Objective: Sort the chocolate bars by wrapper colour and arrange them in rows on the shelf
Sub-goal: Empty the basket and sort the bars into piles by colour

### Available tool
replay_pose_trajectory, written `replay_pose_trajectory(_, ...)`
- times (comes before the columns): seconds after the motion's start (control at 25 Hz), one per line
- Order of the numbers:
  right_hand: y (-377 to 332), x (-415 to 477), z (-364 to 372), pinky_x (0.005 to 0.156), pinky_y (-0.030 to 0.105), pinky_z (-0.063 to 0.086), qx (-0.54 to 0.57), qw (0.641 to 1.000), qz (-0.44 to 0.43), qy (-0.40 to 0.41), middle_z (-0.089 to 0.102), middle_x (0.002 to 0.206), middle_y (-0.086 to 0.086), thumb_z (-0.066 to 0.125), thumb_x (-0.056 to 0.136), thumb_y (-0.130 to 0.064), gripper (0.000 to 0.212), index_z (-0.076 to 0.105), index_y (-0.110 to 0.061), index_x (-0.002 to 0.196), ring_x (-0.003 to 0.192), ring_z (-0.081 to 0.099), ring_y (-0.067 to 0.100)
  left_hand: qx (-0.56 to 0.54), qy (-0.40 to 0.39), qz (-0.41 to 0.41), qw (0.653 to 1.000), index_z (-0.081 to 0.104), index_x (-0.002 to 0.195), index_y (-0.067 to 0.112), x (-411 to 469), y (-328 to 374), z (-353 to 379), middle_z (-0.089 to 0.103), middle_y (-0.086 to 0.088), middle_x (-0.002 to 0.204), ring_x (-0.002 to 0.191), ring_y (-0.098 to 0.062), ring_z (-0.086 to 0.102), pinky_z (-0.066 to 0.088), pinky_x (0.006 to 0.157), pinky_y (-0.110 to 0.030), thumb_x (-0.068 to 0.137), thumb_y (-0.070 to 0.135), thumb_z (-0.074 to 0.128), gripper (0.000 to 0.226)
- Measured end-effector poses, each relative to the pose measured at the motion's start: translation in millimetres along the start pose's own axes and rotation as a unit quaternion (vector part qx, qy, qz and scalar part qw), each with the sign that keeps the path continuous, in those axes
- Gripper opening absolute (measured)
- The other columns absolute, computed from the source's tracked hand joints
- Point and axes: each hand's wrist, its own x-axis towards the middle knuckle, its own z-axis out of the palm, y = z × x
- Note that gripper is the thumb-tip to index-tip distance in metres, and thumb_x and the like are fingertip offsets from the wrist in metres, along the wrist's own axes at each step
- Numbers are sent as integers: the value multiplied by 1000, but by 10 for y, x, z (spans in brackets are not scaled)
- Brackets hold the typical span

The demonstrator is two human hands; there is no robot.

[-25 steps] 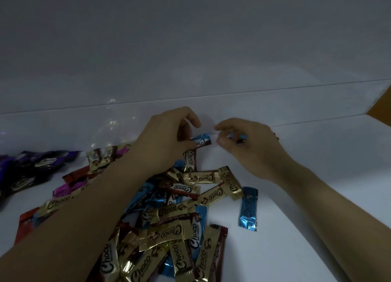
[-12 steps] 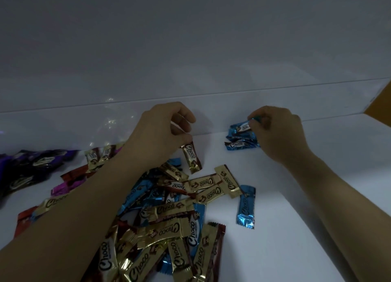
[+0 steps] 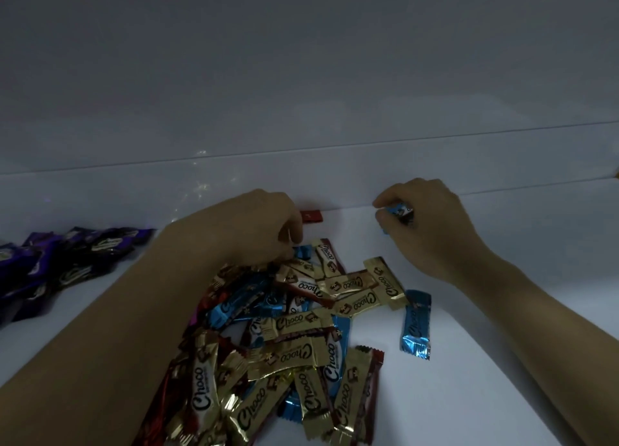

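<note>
A mixed pile of gold, blue and red-brown chocolate bars (image 3: 294, 341) lies on the white shelf (image 3: 469, 388). My left hand (image 3: 261, 227) reaches over the pile's far end with its fingers curled down onto a blue bar (image 3: 303, 252); whether it holds that bar is hidden. A small red bar (image 3: 311, 216) lies just past this hand by the back wall. My right hand (image 3: 435, 231) grips blue bars (image 3: 398, 212) close to the back wall on the right. One more blue bar (image 3: 416, 325) lies alone to the right of the pile.
A group of purple bars (image 3: 67, 261) lies at the left along the back. The white back wall (image 3: 335, 181) rises straight behind the hands. A brown edge shows at the far right.
My left hand let go of the gold and brown bar and dropped onto the pile's far end. A red bar now shows by the wall. My right hand stays at the blue bars.
</note>
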Motion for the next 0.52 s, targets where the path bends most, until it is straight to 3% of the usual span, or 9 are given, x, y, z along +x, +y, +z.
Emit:
replay_pose_trajectory(0.16, -85, -27, 15, 82, 10, 31, 42, 998, -27, -25, 65, 94, -7, 68, 92, -26, 11, 71, -27, 102, 96, 51, 10, 1, -46, 3, 999, 62, 111, 29, -8, -43, -21, 58, 12, 100, 86, -4, 54, 40, 68, -18, 94, 36, 67, 19)
replay_pose_trajectory(0.24, -122, -30, -3, 84, 17, 41, 60, 997, -34, -25, 66, 92, -11, 69, 92, -25, 10, 71, -28, 101, 95, 56, 9, -17, -6, 18, 1000, 60, 101, 32, -12, -61, -31, 56, 15, 96, 83, 0, 52, 38, 65, -16, 94, 35, 68, 11)
replay_pose_trajectory(0.36, -251, -51, -59, 79, 9, 44, 133, 990, -26, -43, 65, 88, -22, 67, 92, -29, 10, 69, -35, 100, 91, 61, 1, -100, 99, 44, 989, 64, 93, 33, -18, -18, -61, 62, 15, 95, 85, 0, 58, 44, 69, -17, 91, 30, 72, 9)
replay_pose_trajectory(0.52, -418, -93, -44, 77, 28, 57, 246, 966, -20, -82, 71, 87, -16, 70, 90, -27, 15, 71, -33, 103, 89, 67, 5, -192, 144, 81, 967, 64, 91, 27, -10, 162, 7, 71, 11, 83, 74, 0, 65, 51, 66, -17, 78, 30, 86, 25)
